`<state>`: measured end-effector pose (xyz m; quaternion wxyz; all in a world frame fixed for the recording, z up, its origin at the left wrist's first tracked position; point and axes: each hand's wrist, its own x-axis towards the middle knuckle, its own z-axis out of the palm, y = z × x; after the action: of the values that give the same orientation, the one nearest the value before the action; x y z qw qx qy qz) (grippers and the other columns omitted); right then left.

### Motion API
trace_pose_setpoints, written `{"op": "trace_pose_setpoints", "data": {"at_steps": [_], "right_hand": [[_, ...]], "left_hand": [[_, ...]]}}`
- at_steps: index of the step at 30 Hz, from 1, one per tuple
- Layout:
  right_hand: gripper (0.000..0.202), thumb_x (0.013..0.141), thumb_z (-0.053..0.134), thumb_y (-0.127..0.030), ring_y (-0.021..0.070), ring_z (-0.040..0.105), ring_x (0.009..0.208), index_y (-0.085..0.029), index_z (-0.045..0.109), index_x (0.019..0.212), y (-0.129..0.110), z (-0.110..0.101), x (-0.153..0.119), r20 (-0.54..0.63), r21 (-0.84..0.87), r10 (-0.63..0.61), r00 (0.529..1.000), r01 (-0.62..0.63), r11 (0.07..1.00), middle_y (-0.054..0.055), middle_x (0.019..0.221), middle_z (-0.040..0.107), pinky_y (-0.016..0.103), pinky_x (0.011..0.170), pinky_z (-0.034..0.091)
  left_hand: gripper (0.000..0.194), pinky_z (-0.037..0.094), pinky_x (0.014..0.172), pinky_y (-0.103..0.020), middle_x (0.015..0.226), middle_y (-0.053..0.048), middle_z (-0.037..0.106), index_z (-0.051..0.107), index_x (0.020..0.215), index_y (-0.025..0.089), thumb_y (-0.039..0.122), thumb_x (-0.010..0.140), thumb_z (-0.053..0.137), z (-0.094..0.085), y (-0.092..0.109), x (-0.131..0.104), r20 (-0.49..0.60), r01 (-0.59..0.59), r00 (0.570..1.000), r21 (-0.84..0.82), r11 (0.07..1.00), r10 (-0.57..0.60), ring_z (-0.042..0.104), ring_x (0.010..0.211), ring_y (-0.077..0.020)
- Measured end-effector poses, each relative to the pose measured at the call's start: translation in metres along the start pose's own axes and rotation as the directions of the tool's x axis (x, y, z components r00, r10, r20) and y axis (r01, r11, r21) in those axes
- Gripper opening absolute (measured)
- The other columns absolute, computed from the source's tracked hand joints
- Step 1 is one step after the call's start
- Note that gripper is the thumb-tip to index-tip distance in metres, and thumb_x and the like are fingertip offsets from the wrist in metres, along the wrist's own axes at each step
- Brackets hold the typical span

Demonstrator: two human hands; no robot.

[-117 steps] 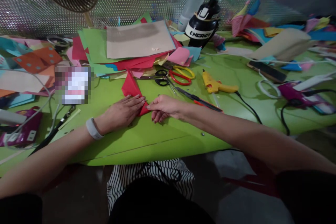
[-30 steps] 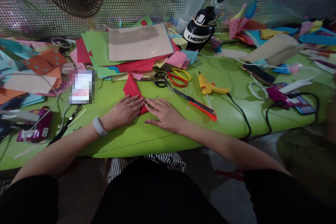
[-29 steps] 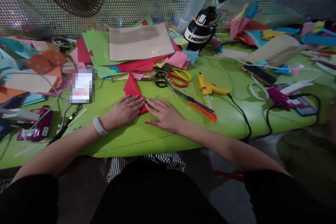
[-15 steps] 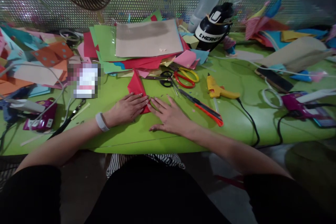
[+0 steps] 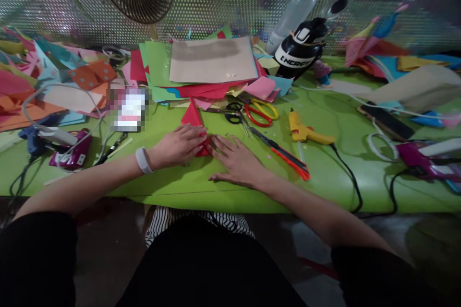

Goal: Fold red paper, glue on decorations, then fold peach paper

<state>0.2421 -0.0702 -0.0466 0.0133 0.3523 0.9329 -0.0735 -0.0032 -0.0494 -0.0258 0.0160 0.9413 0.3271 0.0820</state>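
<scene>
A folded piece of red paper (image 5: pixel 192 114) lies on the green table in front of me, its pointed end facing away. My left hand (image 5: pixel 179 145) rests across its middle, palm down, fingers laid over the paper and slightly bent; part of the paper is hidden beneath. Against the paper's right edge, my right hand (image 5: pixel 236 160) lies flat on the table with the fingers spread and the thumb apart. Beyond my hands are black-handled scissors (image 5: pixel 234 114) and another pair with red and yellow handles (image 5: pixel 261 114). A red and black utility knife (image 5: pixel 281 152) lies to the right.
A stack of coloured paper (image 5: pixel 212 64) stands at the back, near a black bottle (image 5: pixel 298 53). Farther right lies a yellow glue gun (image 5: pixel 306 132) with its cord. On the left are a phone (image 5: pixel 128 112), paper pieces (image 5: pixel 91 76) and a purple power strip (image 5: pixel 72 151).
The view has shifted, so the table's things appear farther right and slightly lower. My left hand's fingers look a little more bent on the red paper. My right hand stays flat beside it.
</scene>
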Motion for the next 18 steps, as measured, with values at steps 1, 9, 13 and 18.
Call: {"op": "trace_pose_setpoints", "data": {"at_steps": [1,9,13,18], "right_hand": [[0.091,0.086,0.043,-0.076,0.0372,0.025,0.149,-0.013,0.038,0.151,0.000,0.000,0.000,-0.009,-0.006,-0.003,1.000,0.003,1.000,0.023,0.159,0.028,0.063,0.118,0.019],[0.084,0.090,0.041,-0.072,0.0356,0.027,0.148,-0.012,0.043,0.148,0.001,0.005,0.000,-0.058,-0.062,-0.032,0.998,0.028,0.998,0.021,0.159,0.029,0.061,0.118,0.023],[0.078,0.093,0.041,-0.067,0.0347,0.027,0.148,-0.011,0.044,0.147,0.001,0.008,-0.001,-0.072,-0.071,-0.025,0.997,0.020,0.997,0.021,0.160,0.029,0.061,0.117,0.026],[0.078,0.095,0.037,-0.065,0.0345,0.026,0.149,-0.011,0.035,0.152,0.003,0.015,-0.002,-0.103,-0.063,-0.034,0.994,0.027,0.998,0.020,0.160,0.027,0.064,0.115,0.025]], "left_hand": [[0.041,0.042,0.108,-0.044,0.138,-0.014,0.060,0.058,0.133,0.013,0.034,0.104,0.037,-0.001,0.006,-0.002,-0.005,-0.008,1.000,0.038,0.999,0.008,0.056,0.126,-0.0270],[0.037,0.048,0.093,-0.037,0.117,-0.013,0.069,0.060,0.123,0.009,0.031,0.103,0.039,0.011,0.043,-0.013,-0.075,-0.055,0.995,0.195,0.979,0.071,0.063,0.104,-0.0239],[0.036,0.050,0.091,-0.039,0.108,-0.014,0.069,0.057,0.123,0.006,0.030,0.100,0.042,0.015,0.043,-0.011,-0.110,-0.054,0.991,0.184,0.981,0.075,0.064,0.098,-0.0245],[0.035,0.052,0.083,-0.038,0.106,-0.015,0.068,0.058,0.118,0.006,0.031,0.101,0.041,0.018,0.041,-0.012,-0.118,-0.033,0.992,0.140,0.990,0.050,0.064,0.095,-0.0249]]}}
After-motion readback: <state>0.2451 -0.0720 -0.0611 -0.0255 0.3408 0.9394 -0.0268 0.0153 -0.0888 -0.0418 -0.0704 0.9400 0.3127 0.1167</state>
